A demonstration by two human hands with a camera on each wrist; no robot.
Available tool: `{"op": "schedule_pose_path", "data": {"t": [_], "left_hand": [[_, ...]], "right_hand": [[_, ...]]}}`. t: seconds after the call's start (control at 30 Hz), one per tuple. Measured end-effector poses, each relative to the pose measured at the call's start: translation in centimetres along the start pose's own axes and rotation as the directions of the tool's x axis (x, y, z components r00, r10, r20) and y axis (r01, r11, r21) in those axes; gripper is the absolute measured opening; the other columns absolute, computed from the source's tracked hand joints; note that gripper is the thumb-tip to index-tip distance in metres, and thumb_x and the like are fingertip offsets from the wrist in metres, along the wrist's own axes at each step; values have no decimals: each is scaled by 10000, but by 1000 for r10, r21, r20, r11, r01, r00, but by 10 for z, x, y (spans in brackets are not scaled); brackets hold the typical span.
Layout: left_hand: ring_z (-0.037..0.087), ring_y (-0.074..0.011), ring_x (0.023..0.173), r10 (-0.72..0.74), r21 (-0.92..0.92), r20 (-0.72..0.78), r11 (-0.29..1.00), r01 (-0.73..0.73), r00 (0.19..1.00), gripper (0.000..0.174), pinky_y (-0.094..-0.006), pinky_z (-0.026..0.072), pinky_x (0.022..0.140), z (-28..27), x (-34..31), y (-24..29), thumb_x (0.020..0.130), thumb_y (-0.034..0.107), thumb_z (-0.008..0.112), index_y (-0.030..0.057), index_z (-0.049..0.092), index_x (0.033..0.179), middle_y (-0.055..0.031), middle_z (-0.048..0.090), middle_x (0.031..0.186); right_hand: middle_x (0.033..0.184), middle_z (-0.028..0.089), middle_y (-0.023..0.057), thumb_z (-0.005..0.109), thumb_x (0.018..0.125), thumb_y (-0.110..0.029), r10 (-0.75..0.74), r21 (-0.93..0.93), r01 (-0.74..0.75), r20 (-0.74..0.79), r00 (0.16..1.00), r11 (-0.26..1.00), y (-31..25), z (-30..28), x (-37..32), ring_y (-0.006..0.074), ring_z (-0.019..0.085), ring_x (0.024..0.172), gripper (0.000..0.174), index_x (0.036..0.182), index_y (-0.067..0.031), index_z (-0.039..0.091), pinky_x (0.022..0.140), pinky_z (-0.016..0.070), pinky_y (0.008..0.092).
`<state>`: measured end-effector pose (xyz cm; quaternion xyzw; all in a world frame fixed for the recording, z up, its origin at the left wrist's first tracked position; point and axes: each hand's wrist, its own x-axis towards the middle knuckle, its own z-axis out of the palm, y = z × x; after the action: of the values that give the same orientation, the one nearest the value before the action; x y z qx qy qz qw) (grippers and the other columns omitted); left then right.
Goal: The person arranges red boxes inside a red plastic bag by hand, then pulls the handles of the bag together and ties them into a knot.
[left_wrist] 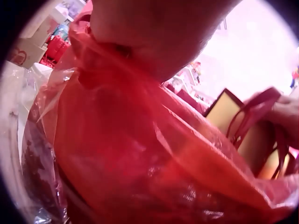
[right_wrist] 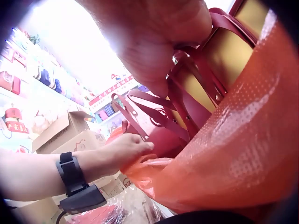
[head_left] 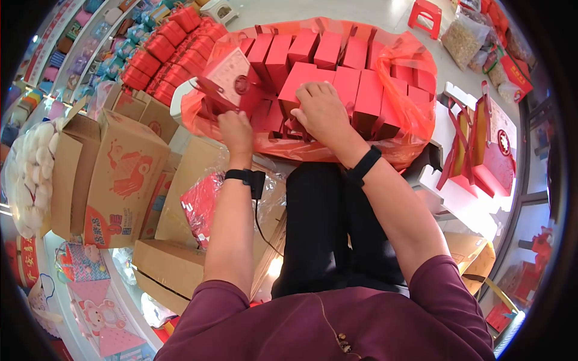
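Shop floor hemmed in by shelves and cartons [head_left: 120, 174]; a red bag [head_left: 415, 114] of red boxes [head_left: 337, 54] sits in front of the person's knees.
Back rows stand upright and close-packed, so most of the filling looks done, while the near corner is loose. Left hand [head_left: 236, 129] pinches a strap [right_wrist: 131, 116] at the bag's near edge, beside a tilted box [head_left: 226, 72] not yet seated. Right hand [head_left: 322, 108] curls its fingers round the handles [right_wrist: 196, 77] of a front-row box.
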<state>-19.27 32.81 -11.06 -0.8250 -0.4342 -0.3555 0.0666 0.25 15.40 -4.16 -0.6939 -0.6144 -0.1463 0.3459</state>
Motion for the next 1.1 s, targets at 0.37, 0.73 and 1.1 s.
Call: {"op": "schedule_pose_path", "data": {"t": [0.37, 0.73, 1.1], "left_hand": [[592, -420, 945, -3, -32, 70, 999, 5, 998, 554, -507, 489, 817, -55, 39, 48, 790, 444, 814, -15, 529, 915, -212, 583, 931], [575, -427, 1066, 250, -86, 125, 967, -241, 960, 524, -496, 544, 817, -41, 71, 44, 789, 324, 809, 56, 591, 1183, -225, 545, 1201], [624, -475, 991, 59, -133, 273, 991, -23, 960, 532, -524, 531, 830, -38, 50, 59, 885, 319, 708, 129, 522, 1346, -288, 592, 1099]], "right_hand": [[1168, 601, 131, 773, 800, -239, -13, 4, 13, -23, 1000, 1000, 0, -1, -1, 329, 549, 1135, 409, 1118, -50, 598, 1043, 405, 447], [1172, 603, 136, 768, 804, -234, -14, 16, 14, -16, 1000, 1000, 1, 1, -1, 327, 549, 1130, 409, 1120, -39, 597, 1033, 405, 444], [1167, 600, 139, 764, 811, -241, -21, 0, 21, -18, 1000, 1000, 0, 1, -2, 329, 553, 1124, 404, 1117, -41, 592, 1036, 406, 452]]}}
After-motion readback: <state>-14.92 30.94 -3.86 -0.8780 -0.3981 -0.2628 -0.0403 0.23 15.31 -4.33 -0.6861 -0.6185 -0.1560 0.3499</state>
